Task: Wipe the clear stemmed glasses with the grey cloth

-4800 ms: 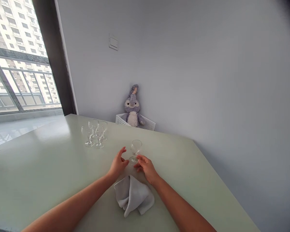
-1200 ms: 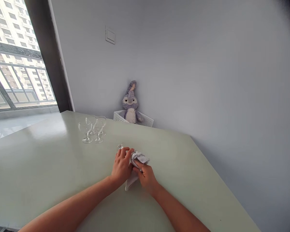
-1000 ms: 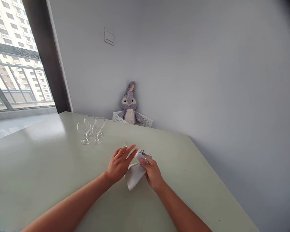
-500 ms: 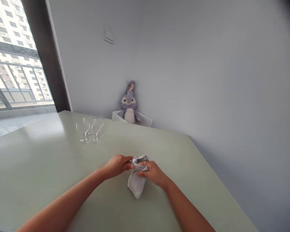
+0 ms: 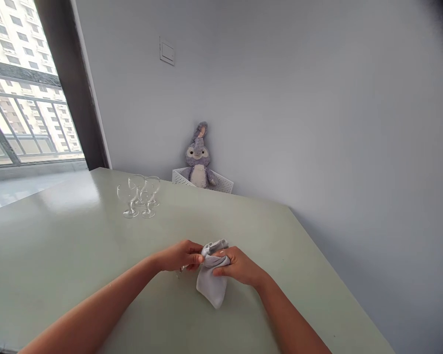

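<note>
My left hand [image 5: 186, 255] is closed around a small stemmed glass, and a bit of its clear foot [image 5: 180, 270] shows below the fingers. The rest of that glass is covered by the hand and by a light grey cloth [image 5: 212, 287]. Pinched in my right hand [image 5: 236, 266], the cloth is bunched over the glass's bowl end, with one corner hanging toward me. Both hands meet just above the pale green table [image 5: 162, 309]. Farther off to the left, several clear stemmed glasses [image 5: 147, 213] stand upright, close together.
Beyond the table's far edge, a plush rabbit [image 5: 198, 174] sits in a white perforated basket [image 5: 225, 185] against the wall corner. A light switch [image 5: 167, 52] is on the wall. At the left is a window [image 5: 25, 123] with a dark frame.
The left hand has turned slightly, so the glass foot now shows below its fingers. The cloth's hanging corner has shifted a little to the right and toward me.
</note>
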Motion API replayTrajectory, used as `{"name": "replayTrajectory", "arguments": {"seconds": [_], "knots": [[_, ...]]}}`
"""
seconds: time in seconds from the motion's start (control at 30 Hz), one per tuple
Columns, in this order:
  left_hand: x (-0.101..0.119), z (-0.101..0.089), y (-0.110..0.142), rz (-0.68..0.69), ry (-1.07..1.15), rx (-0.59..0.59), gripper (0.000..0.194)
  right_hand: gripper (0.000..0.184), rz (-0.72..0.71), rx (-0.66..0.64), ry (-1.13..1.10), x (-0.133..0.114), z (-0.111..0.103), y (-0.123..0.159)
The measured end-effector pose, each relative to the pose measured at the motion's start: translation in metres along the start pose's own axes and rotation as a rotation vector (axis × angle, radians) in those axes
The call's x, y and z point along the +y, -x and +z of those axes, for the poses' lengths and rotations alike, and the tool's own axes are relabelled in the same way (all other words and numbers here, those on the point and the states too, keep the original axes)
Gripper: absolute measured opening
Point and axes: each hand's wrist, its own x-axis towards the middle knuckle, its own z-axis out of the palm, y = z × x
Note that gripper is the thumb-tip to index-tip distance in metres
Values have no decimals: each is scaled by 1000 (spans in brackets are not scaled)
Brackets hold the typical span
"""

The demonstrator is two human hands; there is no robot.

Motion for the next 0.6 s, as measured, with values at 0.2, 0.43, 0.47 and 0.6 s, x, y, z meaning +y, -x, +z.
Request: {"name": "replayTrajectory", "arguments": {"seconds": [0.2, 0.43, 0.47, 0.6], "knots": [[-3, 11, -11, 105, -609, 576, 39, 27, 78, 282, -331, 20, 3, -16], [-3, -4, -1, -42, -173, 194, 40, 24, -22, 47, -70, 2, 4, -3], [-2, -6, 1, -58, -68, 72, 42, 23, -20, 10, -35, 0, 2, -1], [2, -1, 0, -86, -111, 72, 47, 18, 26, 41, -97, 9, -3, -4]]}}
